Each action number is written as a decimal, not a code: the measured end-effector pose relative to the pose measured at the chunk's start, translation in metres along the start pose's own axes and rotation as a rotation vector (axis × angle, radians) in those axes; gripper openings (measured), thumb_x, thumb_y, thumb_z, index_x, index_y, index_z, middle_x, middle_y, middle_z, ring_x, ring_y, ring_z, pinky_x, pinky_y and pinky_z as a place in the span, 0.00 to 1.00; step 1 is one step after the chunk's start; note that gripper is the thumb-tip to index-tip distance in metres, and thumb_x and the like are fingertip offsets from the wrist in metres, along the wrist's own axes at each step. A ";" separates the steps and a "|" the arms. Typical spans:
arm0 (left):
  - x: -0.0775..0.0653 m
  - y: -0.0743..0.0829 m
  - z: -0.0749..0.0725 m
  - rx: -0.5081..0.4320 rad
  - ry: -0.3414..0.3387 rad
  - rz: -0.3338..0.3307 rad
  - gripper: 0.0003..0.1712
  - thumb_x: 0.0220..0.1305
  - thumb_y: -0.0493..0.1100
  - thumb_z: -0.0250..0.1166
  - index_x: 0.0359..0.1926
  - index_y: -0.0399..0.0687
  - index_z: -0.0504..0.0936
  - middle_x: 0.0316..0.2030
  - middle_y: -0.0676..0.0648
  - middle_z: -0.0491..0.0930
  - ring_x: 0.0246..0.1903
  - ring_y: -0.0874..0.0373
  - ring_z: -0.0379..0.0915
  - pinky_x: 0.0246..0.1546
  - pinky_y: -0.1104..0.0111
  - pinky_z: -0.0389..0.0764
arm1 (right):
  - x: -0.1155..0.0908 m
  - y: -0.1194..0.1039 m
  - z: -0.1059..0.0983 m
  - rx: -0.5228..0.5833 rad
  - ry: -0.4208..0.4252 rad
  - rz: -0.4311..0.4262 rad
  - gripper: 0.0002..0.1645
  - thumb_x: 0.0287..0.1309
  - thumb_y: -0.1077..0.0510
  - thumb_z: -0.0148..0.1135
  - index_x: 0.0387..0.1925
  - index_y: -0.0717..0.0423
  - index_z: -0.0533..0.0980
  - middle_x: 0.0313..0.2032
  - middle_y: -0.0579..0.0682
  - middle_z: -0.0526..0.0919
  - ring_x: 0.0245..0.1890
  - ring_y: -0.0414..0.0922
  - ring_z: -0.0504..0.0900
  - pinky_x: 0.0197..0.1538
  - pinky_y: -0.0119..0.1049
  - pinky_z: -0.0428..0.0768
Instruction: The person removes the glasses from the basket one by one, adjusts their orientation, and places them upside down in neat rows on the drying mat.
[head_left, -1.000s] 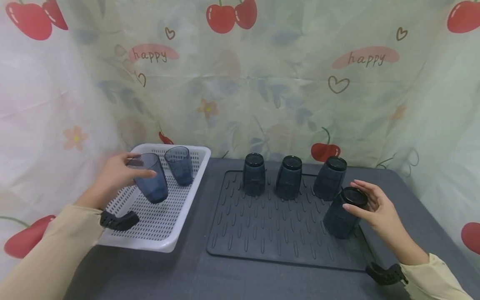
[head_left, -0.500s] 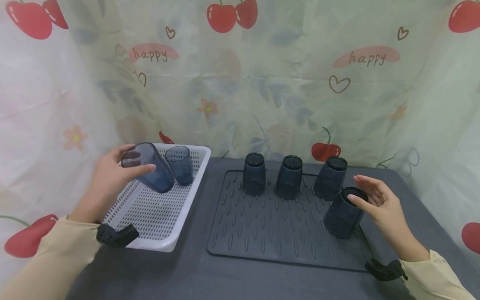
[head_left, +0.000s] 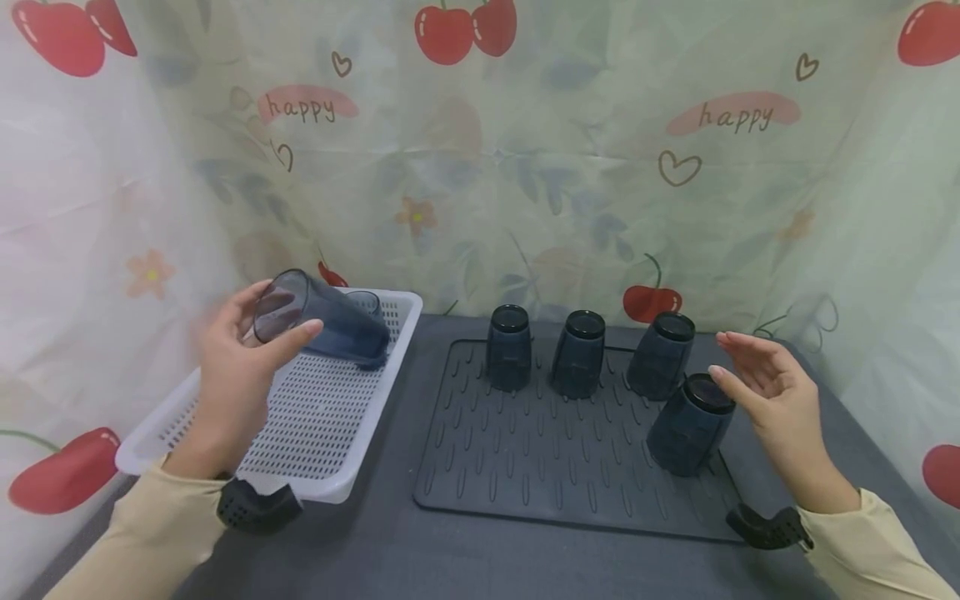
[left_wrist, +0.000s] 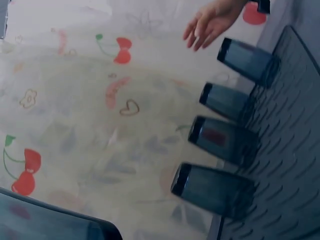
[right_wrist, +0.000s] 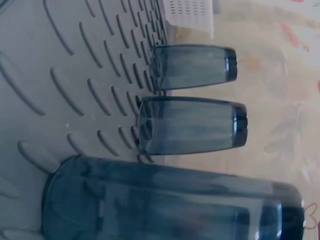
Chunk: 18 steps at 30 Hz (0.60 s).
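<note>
My left hand [head_left: 240, 367] grips a clear blue drinking glass [head_left: 345, 325] near its rim, tipped nearly on its side over the white basket [head_left: 380, 398]. Its lower end fills the bottom-left corner of the left wrist view. A second glass [head_left: 372, 300] in the basket is mostly hidden behind it. My right hand [head_left: 783, 421] holds nothing, fingers loosely bent, just right of an upside-down glass [head_left: 684, 435] at the right side of the dark ribbed drying mat [head_left: 525, 475]. In the left wrist view the right hand [left_wrist: 215, 22] hangs apart from that glass.
Three more upside-down glasses stand along the mat's back edge: a left one [head_left: 508, 358], a middle one [head_left: 577, 362] and a right one [head_left: 657, 365]. A grey cloth [head_left: 450, 558] covers the table. A cherry-print curtain [head_left: 495, 167] encloses the back and sides.
My left hand has lifted the glass and tipped it further over, its base swinging right. My right hand has let go of the front glass and drawn back up and right.
</note>
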<state>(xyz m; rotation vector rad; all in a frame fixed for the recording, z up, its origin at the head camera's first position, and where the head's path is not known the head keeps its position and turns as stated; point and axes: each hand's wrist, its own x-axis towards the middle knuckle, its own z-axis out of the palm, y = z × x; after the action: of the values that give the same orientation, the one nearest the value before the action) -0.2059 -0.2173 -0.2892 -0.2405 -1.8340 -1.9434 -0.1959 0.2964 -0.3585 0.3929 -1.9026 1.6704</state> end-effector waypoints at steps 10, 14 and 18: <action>-0.024 0.001 0.036 -0.064 0.009 -0.018 0.39 0.59 0.34 0.68 0.69 0.48 0.62 0.62 0.47 0.69 0.56 0.55 0.73 0.51 0.70 0.79 | 0.002 -0.016 0.017 0.054 -0.011 -0.069 0.31 0.56 0.76 0.60 0.62 0.66 0.67 0.55 0.46 0.79 0.57 0.37 0.77 0.56 0.20 0.73; -0.032 -0.002 0.049 -0.099 -0.011 -0.019 0.38 0.61 0.33 0.65 0.70 0.48 0.61 0.62 0.47 0.67 0.58 0.54 0.72 0.52 0.67 0.79 | 0.002 -0.021 0.027 0.090 -0.044 -0.093 0.32 0.56 0.78 0.59 0.63 0.64 0.67 0.55 0.47 0.79 0.57 0.38 0.76 0.58 0.22 0.73; -0.038 -0.008 0.061 -0.136 -0.047 -0.026 0.36 0.62 0.32 0.63 0.69 0.46 0.61 0.63 0.48 0.67 0.59 0.52 0.71 0.52 0.68 0.79 | 0.003 -0.021 0.036 0.158 -0.097 -0.137 0.33 0.56 0.80 0.56 0.64 0.65 0.66 0.56 0.48 0.78 0.58 0.40 0.76 0.60 0.24 0.72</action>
<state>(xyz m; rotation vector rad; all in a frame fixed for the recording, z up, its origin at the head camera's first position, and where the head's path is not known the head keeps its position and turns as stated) -0.1871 -0.1497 -0.3069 -0.3092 -1.7434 -2.0994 -0.1943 0.2578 -0.3424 0.6630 -1.7731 1.7428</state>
